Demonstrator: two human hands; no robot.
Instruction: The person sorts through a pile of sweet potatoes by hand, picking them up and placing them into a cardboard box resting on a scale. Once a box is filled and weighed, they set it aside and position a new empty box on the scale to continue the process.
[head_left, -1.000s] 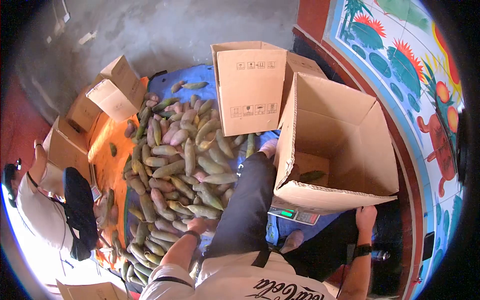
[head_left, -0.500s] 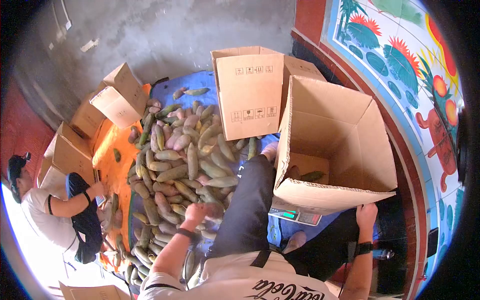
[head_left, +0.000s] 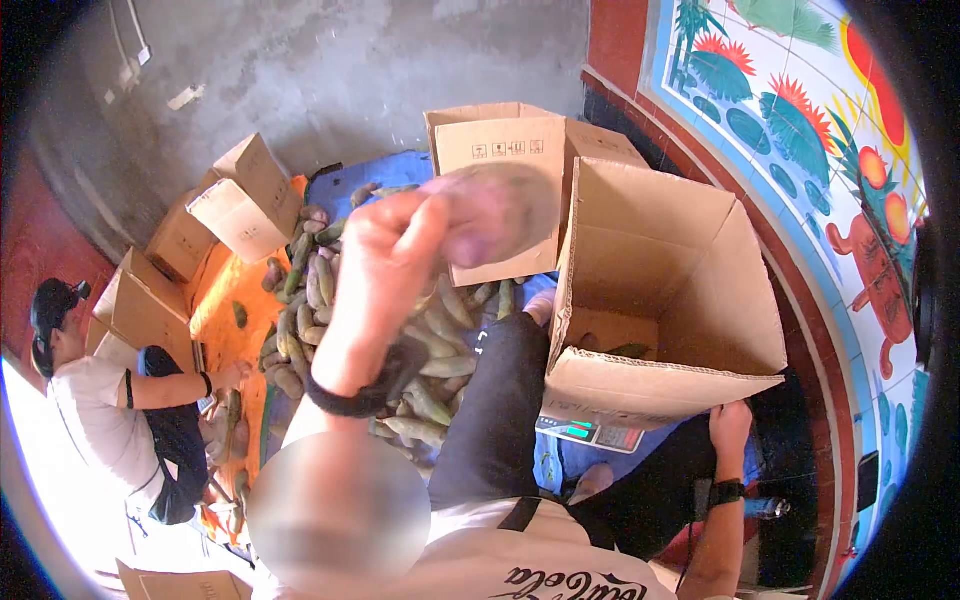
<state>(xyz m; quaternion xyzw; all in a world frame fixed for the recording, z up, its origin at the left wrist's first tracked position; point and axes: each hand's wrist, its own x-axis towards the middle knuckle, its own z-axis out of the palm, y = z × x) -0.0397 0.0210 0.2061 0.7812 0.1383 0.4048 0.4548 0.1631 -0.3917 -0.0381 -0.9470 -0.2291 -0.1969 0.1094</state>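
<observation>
My left hand [head_left: 400, 230] is raised above the pile, closed round a long purple-and-green vegetable [head_left: 500, 215], which is smeared by motion. In this view it overlaps the printed front of the rear carton. An open cardboard box [head_left: 670, 385] stands on a digital scale [head_left: 585, 430] between my legs, with a few green vegetables [head_left: 628, 351] at its bottom. Beside the box's near right corner, my right hand [head_left: 731, 425] has its fingers curled; I cannot tell what is in them. Below my left hand lies the heap of similar green and purplish vegetables [head_left: 440, 335].
Another open carton [head_left: 500, 145] stands behind the box. To the left, a person [head_left: 110, 420] sits by the orange sheet [head_left: 225, 300], with more cartons [head_left: 245, 210] along the wall. A blue sheet [head_left: 400, 170] lies under the heap. A bottle [head_left: 766, 508] lies at right.
My left hand has risen from the heap with the vegetable, up and toward the cartons. The person at left has raised their head and reached rightward. My right hand stays by the box.
</observation>
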